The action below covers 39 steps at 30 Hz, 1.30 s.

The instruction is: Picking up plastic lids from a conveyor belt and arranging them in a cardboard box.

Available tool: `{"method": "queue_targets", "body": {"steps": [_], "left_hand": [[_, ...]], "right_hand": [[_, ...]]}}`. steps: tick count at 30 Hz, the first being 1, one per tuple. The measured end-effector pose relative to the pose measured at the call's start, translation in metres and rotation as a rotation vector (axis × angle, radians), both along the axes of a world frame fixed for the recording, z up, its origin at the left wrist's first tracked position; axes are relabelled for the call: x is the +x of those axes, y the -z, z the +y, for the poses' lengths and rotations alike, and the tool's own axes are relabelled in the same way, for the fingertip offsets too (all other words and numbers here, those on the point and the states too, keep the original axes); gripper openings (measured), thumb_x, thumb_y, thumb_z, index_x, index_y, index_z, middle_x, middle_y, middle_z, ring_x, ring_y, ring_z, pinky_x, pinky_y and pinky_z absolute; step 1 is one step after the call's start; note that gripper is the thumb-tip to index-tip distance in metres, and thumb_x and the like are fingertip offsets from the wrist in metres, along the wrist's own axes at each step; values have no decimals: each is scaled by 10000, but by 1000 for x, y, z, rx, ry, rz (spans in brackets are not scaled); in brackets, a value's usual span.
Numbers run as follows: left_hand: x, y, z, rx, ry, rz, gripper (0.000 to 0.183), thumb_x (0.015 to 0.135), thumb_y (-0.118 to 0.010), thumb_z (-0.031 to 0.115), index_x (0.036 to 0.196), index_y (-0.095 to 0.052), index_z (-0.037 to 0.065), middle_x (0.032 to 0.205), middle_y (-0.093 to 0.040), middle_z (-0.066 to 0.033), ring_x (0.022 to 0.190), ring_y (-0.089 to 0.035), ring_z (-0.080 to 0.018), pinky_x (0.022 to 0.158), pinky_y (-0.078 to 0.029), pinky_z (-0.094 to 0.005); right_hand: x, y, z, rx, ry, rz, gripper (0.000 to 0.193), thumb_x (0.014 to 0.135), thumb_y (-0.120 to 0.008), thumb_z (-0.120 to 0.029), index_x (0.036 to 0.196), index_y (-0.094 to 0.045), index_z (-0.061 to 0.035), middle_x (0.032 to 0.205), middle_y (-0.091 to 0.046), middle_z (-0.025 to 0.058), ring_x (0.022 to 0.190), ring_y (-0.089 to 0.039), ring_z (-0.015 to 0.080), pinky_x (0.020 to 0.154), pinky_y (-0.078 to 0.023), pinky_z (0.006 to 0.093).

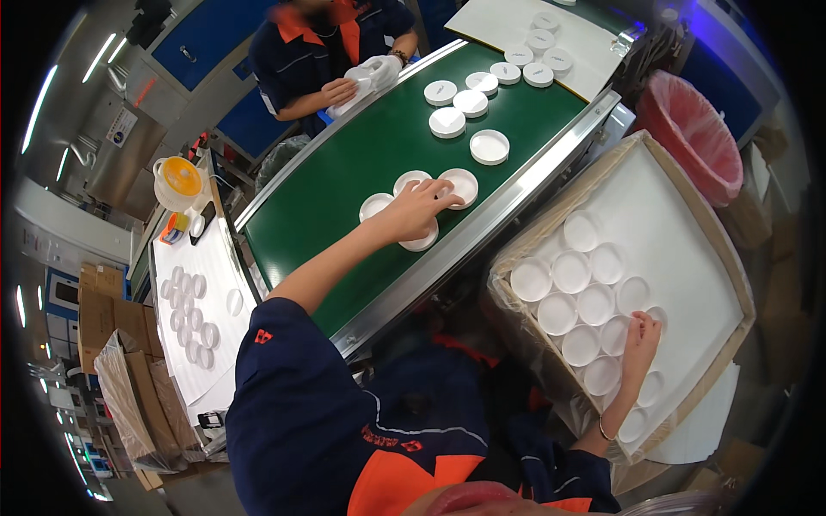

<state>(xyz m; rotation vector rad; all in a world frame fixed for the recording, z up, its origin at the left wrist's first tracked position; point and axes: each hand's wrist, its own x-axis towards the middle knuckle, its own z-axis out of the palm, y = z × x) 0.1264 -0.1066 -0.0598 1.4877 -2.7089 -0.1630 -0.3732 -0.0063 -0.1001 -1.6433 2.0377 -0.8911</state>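
Note:
On the green conveyor belt my left hand (pixel 415 211) reaches over a cluster of shallow white round lids. Its fingers and thumb close on the near rim of one white lid (pixel 465 191); other lids lie beneath and beside the palm, such as the lid (pixel 374 205) to its left. My right hand (pixel 641 342) is down in a lined carton (pixel 688 215), its fingertips bent together at the edge of a white lid (pixel 656 318). Neighbouring lids lie in rows there, hollow side up, among them a lid (pixel 596 304). The right fingertips partly hide their contact.
More white lids (pixel 490 147) lie farther along the belt, some with printed tops. Across it a co-worker's gloved hand (pixel 379 73) handles white material. A white side table (pixel 215 370) at left bears several small round pieces. A pink-lined bin (pixel 697 138) stands beyond the carton.

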Motion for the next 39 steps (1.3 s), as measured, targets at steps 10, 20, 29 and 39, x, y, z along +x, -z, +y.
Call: {"method": "queue_targets", "body": {"steps": [10,20,29,39], "left_hand": [[2,13,38,-198,-435,93,589,839,-640,77,1391,-464,181,1377,-445,-220,1182,-491,-409,924,-476,-511],[13,-3,30,45,-302,118,533,774,-596,-70,1247,-540,171,1089,-552,-114,1047,-577,-329,767,-548,-429],[22,-18,46,54,-268,248,365,786,-580,-64,1114,-574,97,1070,-552,-119,1062,-564,-337,876,-497,-433],[-57,-53,78,640,28,2248,488,943,-611,187,1387,-452,61,1255,-606,-118,1100,-638,-235,918,-558,-373]], "right_hand": [[3,-7,-1,50,21,-37,208,984,-530,-173,1109,-632,-41,1036,-500,82,948,-531,229,863,-451,356],[4,-3,-2,36,31,-136,207,989,-530,-181,1105,-626,-39,1047,-498,84,947,-525,229,867,-454,358],[-7,8,2,-16,-26,-43,214,979,-536,-161,1114,-632,-26,1021,-503,95,908,-521,222,839,-451,336],[0,-3,-4,15,-19,-24,209,973,-547,-149,1123,-636,-33,1046,-519,106,1003,-570,240,857,-462,330]]}}
